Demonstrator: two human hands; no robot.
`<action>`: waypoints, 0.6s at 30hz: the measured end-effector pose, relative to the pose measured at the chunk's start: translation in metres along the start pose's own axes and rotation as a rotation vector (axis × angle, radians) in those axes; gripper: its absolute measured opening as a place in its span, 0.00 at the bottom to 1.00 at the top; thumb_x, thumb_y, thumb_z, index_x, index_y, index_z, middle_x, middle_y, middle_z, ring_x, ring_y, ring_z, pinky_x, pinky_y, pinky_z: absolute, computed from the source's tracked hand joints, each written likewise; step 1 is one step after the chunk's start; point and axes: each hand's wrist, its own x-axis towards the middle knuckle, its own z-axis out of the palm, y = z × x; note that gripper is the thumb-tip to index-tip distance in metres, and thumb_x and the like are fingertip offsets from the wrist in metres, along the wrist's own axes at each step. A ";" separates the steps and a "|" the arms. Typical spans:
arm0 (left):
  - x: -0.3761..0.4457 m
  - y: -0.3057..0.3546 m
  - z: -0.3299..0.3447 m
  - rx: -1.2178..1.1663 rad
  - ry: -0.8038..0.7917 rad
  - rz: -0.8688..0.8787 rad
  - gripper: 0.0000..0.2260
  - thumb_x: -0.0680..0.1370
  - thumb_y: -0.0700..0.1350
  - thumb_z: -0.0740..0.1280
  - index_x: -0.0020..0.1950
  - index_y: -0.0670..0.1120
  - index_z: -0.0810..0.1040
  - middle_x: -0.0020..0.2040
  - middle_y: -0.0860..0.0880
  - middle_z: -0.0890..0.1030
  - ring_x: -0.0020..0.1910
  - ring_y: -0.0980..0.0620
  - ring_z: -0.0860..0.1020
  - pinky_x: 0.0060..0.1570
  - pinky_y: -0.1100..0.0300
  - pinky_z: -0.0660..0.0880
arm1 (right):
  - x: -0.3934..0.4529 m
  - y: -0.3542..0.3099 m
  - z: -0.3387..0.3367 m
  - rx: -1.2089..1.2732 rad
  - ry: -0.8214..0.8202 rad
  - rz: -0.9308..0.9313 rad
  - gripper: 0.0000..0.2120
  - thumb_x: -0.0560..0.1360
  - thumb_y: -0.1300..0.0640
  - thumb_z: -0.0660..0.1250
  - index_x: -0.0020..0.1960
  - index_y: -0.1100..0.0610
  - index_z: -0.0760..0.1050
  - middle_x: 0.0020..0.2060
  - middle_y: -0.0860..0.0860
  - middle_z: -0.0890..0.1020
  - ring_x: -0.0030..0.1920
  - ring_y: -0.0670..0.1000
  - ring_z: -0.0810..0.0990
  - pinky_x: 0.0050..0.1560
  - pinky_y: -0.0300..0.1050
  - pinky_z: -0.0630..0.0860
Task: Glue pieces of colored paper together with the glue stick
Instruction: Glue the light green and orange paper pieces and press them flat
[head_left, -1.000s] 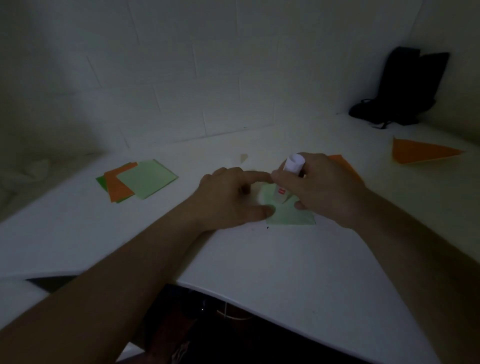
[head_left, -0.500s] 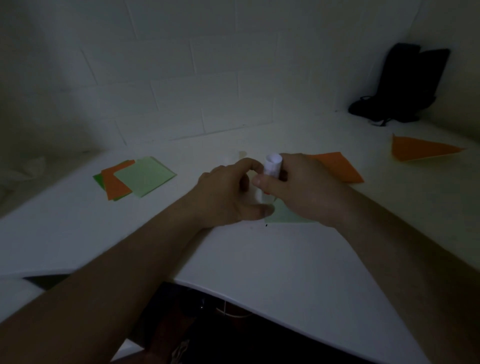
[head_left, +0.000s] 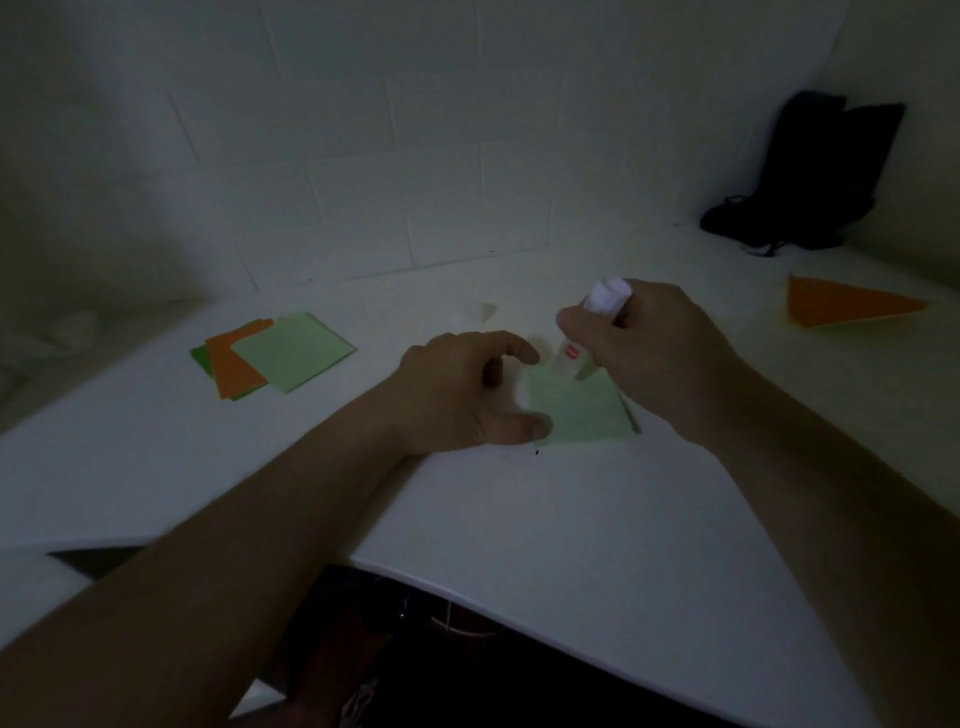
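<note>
Your only cam is sitting on your head, looking fwd & down, close over the white table (head_left: 519, 519), taking in its far wall (head_left: 363, 156) too.
</note>
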 end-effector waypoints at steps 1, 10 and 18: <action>0.000 0.000 0.000 0.001 0.005 0.001 0.30 0.64 0.69 0.77 0.64 0.65 0.75 0.48 0.59 0.76 0.49 0.54 0.77 0.60 0.49 0.75 | -0.002 -0.001 0.000 -0.068 -0.011 -0.053 0.16 0.79 0.46 0.69 0.46 0.61 0.79 0.38 0.59 0.82 0.36 0.53 0.79 0.37 0.44 0.74; 0.000 0.003 -0.001 0.054 0.001 0.019 0.22 0.68 0.66 0.77 0.60 0.64 0.79 0.47 0.56 0.78 0.48 0.53 0.77 0.57 0.51 0.76 | -0.003 -0.001 0.008 -0.202 -0.175 -0.167 0.19 0.79 0.49 0.70 0.31 0.49 0.71 0.27 0.38 0.78 0.30 0.37 0.75 0.31 0.31 0.66; -0.001 0.005 -0.001 0.057 -0.030 -0.006 0.32 0.62 0.73 0.72 0.64 0.65 0.77 0.52 0.57 0.78 0.55 0.53 0.78 0.63 0.49 0.74 | 0.001 0.005 -0.004 -0.360 -0.144 -0.179 0.11 0.78 0.48 0.70 0.40 0.53 0.79 0.35 0.49 0.81 0.40 0.38 0.77 0.35 0.29 0.68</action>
